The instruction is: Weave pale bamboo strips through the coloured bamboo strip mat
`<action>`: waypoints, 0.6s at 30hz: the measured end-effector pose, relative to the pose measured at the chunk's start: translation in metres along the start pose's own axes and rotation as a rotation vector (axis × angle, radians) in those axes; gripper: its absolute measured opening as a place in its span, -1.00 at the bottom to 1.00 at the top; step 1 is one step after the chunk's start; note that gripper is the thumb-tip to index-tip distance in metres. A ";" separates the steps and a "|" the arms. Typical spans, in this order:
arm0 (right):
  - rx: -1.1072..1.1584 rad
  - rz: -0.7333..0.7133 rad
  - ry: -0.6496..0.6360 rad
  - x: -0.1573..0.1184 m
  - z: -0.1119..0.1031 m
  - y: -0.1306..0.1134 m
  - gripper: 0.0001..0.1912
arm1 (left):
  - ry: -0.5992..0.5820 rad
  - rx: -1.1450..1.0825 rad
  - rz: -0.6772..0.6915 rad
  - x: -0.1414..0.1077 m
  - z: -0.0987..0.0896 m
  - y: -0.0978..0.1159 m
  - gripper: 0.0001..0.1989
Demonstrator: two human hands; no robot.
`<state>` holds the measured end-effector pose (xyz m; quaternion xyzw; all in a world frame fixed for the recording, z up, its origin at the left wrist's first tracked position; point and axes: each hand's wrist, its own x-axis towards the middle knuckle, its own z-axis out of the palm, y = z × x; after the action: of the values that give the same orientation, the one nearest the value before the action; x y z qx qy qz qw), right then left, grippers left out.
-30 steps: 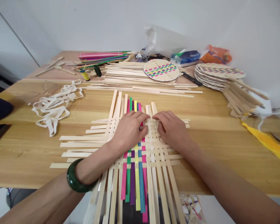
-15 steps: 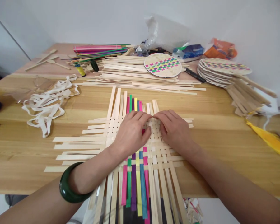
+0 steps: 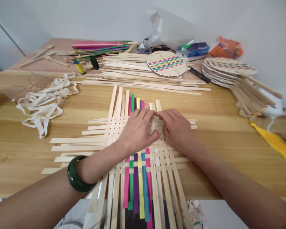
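On brown wooden bench (image 3: pixel 228 136), overhanging near edge: pale-and-multicoloured flat-strip weave (image 3: pixel 166 160). Left hand (image 3: pixel 136 131) and right hand (image 3: pixel 178 128) work far rows, fingertips about touching; can't tell if strip is pinched.

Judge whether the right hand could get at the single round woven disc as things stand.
Likely yes: the disc lies uncovered on loose pale strips, with nothing tall in between, though the right hand would first have to leave the weaving.
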<state>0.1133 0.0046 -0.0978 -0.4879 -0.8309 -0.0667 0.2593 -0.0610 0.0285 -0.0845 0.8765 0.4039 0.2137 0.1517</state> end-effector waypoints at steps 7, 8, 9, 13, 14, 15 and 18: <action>-0.002 0.013 0.005 0.002 0.002 0.000 -0.58 | -0.008 0.005 0.015 0.003 0.002 -0.003 -0.48; -0.004 0.015 0.015 0.002 0.002 0.000 -0.59 | -0.006 0.000 0.014 0.004 0.001 -0.004 -0.49; -0.006 0.016 0.026 0.001 0.002 0.000 -0.61 | -0.010 -0.016 0.006 0.004 0.000 -0.005 -0.50; 0.034 0.019 0.077 0.000 0.001 -0.002 -0.63 | -0.028 -0.154 -0.028 -0.004 -0.015 -0.007 -0.45; 0.061 0.028 0.097 -0.001 0.000 -0.001 -0.62 | -0.026 -0.159 -0.020 -0.009 -0.020 -0.008 -0.43; 0.092 0.045 0.122 -0.001 0.000 0.000 -0.62 | -0.025 -0.138 -0.003 -0.016 -0.027 -0.009 -0.41; 0.183 0.144 0.255 -0.001 -0.003 0.005 -0.59 | -0.083 0.037 0.054 -0.041 -0.042 -0.016 -0.31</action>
<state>0.1189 0.0051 -0.0968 -0.5079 -0.7569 -0.0332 0.4099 -0.1158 0.0108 -0.0656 0.8978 0.3775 0.1734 0.1462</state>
